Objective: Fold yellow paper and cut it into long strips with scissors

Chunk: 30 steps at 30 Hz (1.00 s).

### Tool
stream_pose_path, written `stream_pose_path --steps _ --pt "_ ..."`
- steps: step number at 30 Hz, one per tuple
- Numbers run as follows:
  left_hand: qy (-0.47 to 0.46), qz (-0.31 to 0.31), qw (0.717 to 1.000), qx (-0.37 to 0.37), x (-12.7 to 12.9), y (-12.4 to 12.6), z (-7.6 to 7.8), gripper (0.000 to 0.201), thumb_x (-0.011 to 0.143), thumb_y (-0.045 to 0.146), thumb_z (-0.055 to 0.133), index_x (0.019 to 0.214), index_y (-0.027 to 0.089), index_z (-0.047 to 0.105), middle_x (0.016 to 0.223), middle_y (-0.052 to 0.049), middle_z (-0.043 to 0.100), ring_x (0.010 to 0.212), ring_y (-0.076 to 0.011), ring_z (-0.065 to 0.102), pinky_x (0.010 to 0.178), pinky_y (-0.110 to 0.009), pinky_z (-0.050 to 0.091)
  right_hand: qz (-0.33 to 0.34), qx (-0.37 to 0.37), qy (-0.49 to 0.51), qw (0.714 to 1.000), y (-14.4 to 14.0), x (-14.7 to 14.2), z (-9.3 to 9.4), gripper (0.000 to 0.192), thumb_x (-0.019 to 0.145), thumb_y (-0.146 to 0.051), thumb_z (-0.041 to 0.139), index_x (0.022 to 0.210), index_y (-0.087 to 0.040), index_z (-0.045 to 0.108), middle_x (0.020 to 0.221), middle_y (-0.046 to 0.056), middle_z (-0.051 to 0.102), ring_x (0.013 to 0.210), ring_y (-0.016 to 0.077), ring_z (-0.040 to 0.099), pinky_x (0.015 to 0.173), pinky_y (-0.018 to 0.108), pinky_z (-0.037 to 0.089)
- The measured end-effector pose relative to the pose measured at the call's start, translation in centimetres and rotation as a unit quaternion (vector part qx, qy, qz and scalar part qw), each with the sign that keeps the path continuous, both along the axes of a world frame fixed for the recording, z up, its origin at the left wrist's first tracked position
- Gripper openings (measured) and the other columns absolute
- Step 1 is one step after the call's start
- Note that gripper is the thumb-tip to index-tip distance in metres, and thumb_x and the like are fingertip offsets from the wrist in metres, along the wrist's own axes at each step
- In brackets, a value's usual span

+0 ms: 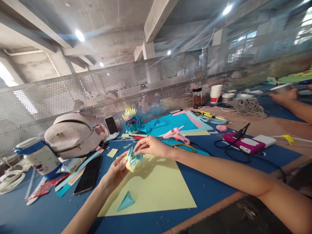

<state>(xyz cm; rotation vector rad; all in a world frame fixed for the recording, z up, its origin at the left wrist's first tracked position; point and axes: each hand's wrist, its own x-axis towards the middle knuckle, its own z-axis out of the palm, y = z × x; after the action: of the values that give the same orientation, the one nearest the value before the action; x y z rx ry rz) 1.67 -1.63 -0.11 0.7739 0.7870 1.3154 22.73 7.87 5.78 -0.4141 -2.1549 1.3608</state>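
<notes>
folded blue triangle [126, 201] near yellow sheet's [156, 190] front edge, bare paper around | left hand [116, 172] cups paper flower [133, 159] from below | right hand [152, 146] pinches its top petal | black phone [88, 174] left, well apart | pink glue gun [175, 135] beyond

On the blue table [212, 191] in front of you lies a large pale yellow sheet of paper [158, 185] with a small folded teal paper wedge [126, 201] on its near corner, and a black phone [88, 175] lies flat to its left beside loose coloured paper strips [73, 177]. To your far left a pale pink backpack [73, 133] stands against the perforated metal screen [151, 81], with a second phone [111, 125] propped beside it and a finished teal and yellow paper flower [131, 120] just to the right. Ahead to your right you have a pink glue gun [175, 134] on spread teal and pink sheets [180, 122], a magenta and white device [243, 141] with black cable, and a coil of grey rope [246, 107] further back.
</notes>
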Motion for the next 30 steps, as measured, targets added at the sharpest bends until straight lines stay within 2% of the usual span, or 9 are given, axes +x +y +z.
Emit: stream_pose_path --steps 4,9,13,18,21,26,30 --pt "0.003 -0.007 1.0 -0.006 0.1 -0.1 0.1 0.049 0.076 0.017 0.083 0.123 0.018 0.066 0.103 -0.006 0.076 0.078 -0.0126 0.071 0.073 -0.02 0.057 -0.012 -0.009 0.008 1.0 0.1 -0.2 -0.4 0.019 0.08 -0.032 0.074 0.09 -0.016 0.07 0.093 0.007 0.075 0.092 0.0202 0.07 0.08 0.03 0.053" --pt "0.004 0.008 1.0 -0.014 -0.1 -0.1 -0.2 0.052 0.074 0.019 0.085 0.122 0.017 0.066 0.102 -0.007 0.077 0.08 -0.0148 0.072 0.074 -0.022 0.057 0.01 -0.019 -0.032 0.999 0.0 -0.2 -0.8 0.014 0.081 -0.026 0.073 0.086 -0.016 0.065 0.077 0.002 0.073 0.078 0.0164 0.069 0.074 0.027 0.05" --pt "-0.018 0.019 0.999 -0.019 -0.3 0.0 -0.6 0.043 0.074 0.018 0.084 0.114 0.019 0.07 0.104 -0.007 0.077 0.082 -0.0164 0.072 0.077 -0.023 0.057 0.03 -0.031 -0.052 0.998 0.2 -0.3 -1.2 0.017 0.081 -0.027 0.074 0.089 -0.015 0.064 0.075 0.001 0.072 0.076 0.015 0.067 0.072 0.025 0.049" --pt "-0.021 0.037 0.999 -0.016 -0.4 0.2 -0.8 0.039 0.075 0.017 0.083 0.112 0.019 0.072 0.105 -0.007 0.077 0.081 -0.0173 0.073 0.075 -0.024 0.058 0.06 -0.038 -0.069 0.995 0.2 -0.4 -1.4 0.028 0.082 -0.035 0.073 0.099 -0.014 0.069 0.083 0.004 0.074 0.081 0.0162 0.068 0.075 0.026 0.05" --pt "-0.019 0.048 0.998 -0.021 -0.4 0.3 -0.7 0.042 0.071 0.017 0.086 0.11 0.017 0.072 0.1 -0.007 0.078 0.076 -0.016 0.073 0.072 -0.022 0.058 0.075 -0.021 -0.072 0.994 0.1 -0.3 -1.3 0.027 0.081 -0.036 0.073 0.096 -0.014 0.074 0.091 0.005 0.075 0.086 0.0176 0.068 0.08 0.026 0.05" --pt "-0.015 0.047 0.999 -0.015 -0.5 0.4 -0.8 0.045 0.071 0.018 0.087 0.113 0.017 0.071 0.098 -0.005 0.078 0.075 -0.0138 0.072 0.072 -0.02 0.059 0.064 0.017 -0.057 0.996 0.0 -0.3 -1.3 0.023 0.082 -0.037 0.072 0.092 -0.016 0.077 0.09 0.003 0.074 0.085 0.0175 0.065 0.078 0.026 0.047" --pt "-0.009 0.046 0.999 -0.006 -0.6 0.5 -0.9 0.043 0.073 0.018 0.085 0.113 0.016 0.07 0.101 -0.006 0.078 0.078 -0.014 0.073 0.073 -0.02 0.058 0.042 0.019 -0.043 0.998 -0.1 -0.7 -1.9 0.027 0.083 -0.039 0.07 0.092 -0.015 0.077 0.086 0.004 0.074 0.078 0.0163 0.064 0.072 0.025 0.046"
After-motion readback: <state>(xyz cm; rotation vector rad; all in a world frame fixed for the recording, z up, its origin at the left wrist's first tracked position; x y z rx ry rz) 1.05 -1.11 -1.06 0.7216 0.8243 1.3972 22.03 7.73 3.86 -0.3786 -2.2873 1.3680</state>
